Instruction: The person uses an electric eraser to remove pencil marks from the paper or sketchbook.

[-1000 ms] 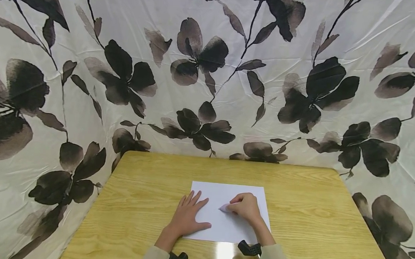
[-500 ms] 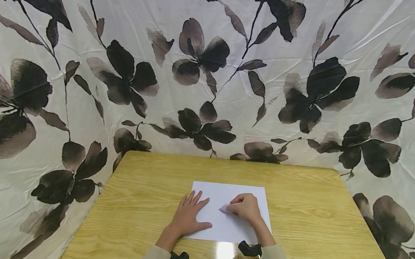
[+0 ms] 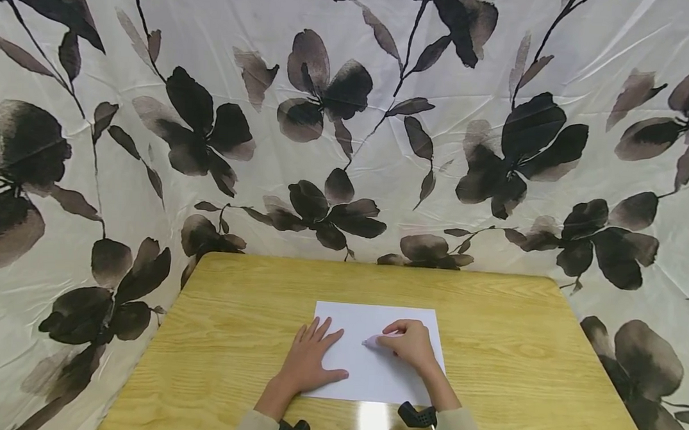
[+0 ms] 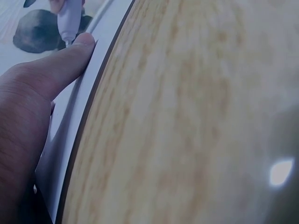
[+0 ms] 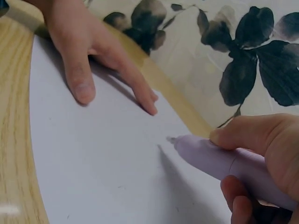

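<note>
A white sheet of paper [image 3: 371, 386] lies on the wooden table. My left hand [image 3: 308, 362] rests flat over its left part, fingers spread and the thumb reaching inward along the near edge. Over the right part, my right hand [image 3: 412, 346] grips a thick lavender pen-shaped tool [image 5: 210, 158] between thumb and curled fingers. Its narrow pale tip points left and down toward the paper, with a small gap between the tip and its shadow in the right wrist view. Beyond the left thumb [image 4: 70, 65], the tool's tip end also shows in the left wrist view.
A yellow wood-grain table [image 3: 248, 300] extends around the sheet. Behind it hangs a white cloth [image 3: 414, 211] with dark flowers. Black wrist devices sit at both sleeves. Several tiny dark marks dot the paper in the right wrist view.
The tool's tip has shifted slightly toward the far side of the sheet with my right hand. My left hand stays in place on the paper. The head view has swung a little.
</note>
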A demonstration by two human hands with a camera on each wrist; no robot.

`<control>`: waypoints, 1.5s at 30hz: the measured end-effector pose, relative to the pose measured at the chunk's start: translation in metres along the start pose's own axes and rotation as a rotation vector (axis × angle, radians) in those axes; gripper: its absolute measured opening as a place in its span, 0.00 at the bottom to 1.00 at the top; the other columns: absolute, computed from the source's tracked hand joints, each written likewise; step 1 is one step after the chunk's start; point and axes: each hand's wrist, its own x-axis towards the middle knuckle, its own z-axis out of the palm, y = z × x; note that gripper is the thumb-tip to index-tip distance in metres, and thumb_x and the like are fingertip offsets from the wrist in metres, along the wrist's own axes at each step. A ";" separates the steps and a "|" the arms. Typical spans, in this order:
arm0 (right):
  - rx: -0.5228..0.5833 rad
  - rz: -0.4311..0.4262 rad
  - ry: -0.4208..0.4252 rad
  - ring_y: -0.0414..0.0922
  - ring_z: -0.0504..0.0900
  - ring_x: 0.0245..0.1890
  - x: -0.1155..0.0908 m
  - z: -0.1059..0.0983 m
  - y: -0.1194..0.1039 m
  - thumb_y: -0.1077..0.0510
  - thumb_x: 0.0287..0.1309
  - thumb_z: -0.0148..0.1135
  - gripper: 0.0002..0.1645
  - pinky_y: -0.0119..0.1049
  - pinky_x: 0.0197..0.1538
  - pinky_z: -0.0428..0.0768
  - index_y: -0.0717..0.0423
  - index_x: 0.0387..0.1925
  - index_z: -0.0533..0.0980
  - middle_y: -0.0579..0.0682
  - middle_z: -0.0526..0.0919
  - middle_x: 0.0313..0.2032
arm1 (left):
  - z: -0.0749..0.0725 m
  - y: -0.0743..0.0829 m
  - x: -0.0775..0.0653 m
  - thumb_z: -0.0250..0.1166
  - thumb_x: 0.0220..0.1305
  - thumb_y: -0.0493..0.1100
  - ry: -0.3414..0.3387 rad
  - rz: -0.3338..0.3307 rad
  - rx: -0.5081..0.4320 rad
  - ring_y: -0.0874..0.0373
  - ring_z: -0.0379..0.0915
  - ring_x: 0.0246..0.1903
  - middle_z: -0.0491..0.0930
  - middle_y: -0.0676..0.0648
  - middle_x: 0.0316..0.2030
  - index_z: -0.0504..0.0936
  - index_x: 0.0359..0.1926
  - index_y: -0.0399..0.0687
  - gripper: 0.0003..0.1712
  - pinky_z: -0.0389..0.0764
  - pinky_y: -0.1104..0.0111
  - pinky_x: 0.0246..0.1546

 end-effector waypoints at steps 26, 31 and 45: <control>-0.028 0.032 -0.034 0.41 0.74 0.12 -0.001 0.012 -0.003 0.55 0.37 0.80 0.10 0.34 0.18 0.73 0.52 0.20 0.84 0.45 0.80 0.16 | 0.004 0.000 -0.004 0.56 0.52 0.80 0.016 0.021 -0.020 0.41 0.41 0.73 0.53 0.42 0.73 0.66 0.71 0.60 0.51 0.45 0.42 0.67; -0.039 0.028 -0.032 0.40 0.74 0.12 -0.001 0.014 -0.003 0.56 0.37 0.80 0.10 0.33 0.17 0.73 0.52 0.20 0.84 0.44 0.80 0.15 | 0.003 -0.001 -0.005 0.56 0.52 0.80 0.016 0.022 -0.021 0.40 0.41 0.72 0.54 0.42 0.73 0.66 0.71 0.59 0.51 0.45 0.42 0.67; -0.028 0.002 -0.004 0.40 0.75 0.12 -0.001 0.015 -0.007 0.54 0.36 0.81 0.12 0.35 0.17 0.74 0.54 0.21 0.85 0.45 0.81 0.17 | 0.000 -0.003 0.001 0.54 0.51 0.81 0.013 0.021 -0.011 0.41 0.39 0.73 0.51 0.43 0.74 0.65 0.72 0.61 0.52 0.43 0.43 0.68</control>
